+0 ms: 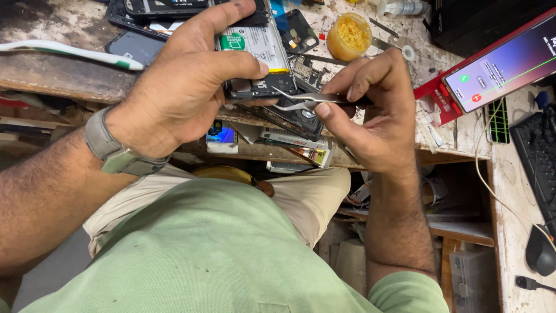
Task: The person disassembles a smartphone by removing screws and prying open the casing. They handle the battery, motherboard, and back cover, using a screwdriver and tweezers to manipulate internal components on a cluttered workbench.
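My left hand (pixel 185 81) grips an opened phone (pixel 255 55) with its back cover off, so the white battery with a green patch shows. The thumb presses on the phone's lower end. My right hand (pixel 370 110) pinches a pair of curved metal tweezers (pixel 301 99), whose tips touch the bottom edge of the phone's body. A grey watch sits on my left wrist. Both hands work at the front edge of a worn workbench (pixel 63 72).
A small yellow jar (pixel 349 36) stands behind the hands. A lit phone (pixel 504 64) lies on a red stand at the right, by a keyboard (pixel 536 156) and mouse (pixel 541 249). A white toothbrush (pixel 63 51) lies at the left. Phone parts clutter the bench.
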`<state>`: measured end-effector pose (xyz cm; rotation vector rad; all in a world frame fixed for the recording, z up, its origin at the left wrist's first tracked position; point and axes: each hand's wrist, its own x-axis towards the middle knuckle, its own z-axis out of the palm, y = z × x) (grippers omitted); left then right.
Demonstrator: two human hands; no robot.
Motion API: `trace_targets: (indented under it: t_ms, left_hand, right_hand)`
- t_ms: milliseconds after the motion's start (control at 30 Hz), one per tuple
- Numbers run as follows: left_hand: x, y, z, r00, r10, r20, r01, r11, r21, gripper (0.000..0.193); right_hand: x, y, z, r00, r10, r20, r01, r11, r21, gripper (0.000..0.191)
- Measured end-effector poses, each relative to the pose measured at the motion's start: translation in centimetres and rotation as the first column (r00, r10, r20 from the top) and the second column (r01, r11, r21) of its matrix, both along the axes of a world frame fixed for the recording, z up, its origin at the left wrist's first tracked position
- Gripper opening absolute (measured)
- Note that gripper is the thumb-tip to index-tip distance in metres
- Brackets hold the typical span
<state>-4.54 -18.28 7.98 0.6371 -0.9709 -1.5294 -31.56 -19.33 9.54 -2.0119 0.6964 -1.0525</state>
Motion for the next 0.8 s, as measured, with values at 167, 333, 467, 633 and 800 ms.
trace_targets:
  t_ms: [167,333,467,633,800]
  left_hand:
    - [0.0,0.0,0.2,1.000,-0.018,-0.011,0.018,1.000,-0.007,0.070]
    - [0.3,0.0,0.9,0.997,0.003,-0.081,0.000,0.999,0.035,0.068]
    - [0.6,0.7,1.4,0.976,0.004,-0.217,0.015,0.996,0.088,0.072]
    - [0.5,1.7,1.4,0.953,-0.030,-0.302,0.067,0.992,0.111,0.076]
    - [0.4,1.7,1.3,0.944,-0.025,-0.330,0.064,0.992,0.107,0.078]
  right_hand:
    - [0.1,0.1,0.2,0.998,-0.027,-0.053,0.024,0.998,-0.062,0.038]
    - [-0.2,0.6,0.0,0.996,-0.089,-0.020,0.087,0.993,-0.077,0.038]
    - [0.3,1.1,-1.4,0.971,-0.165,0.173,0.166,0.986,0.009,0.038]
    - [1.3,1.2,-3.6,0.940,-0.182,0.288,0.192,0.981,-0.007,0.039]
    - [0.9,1.5,-4.3,0.946,-0.217,0.241,0.240,0.968,-0.071,0.040]
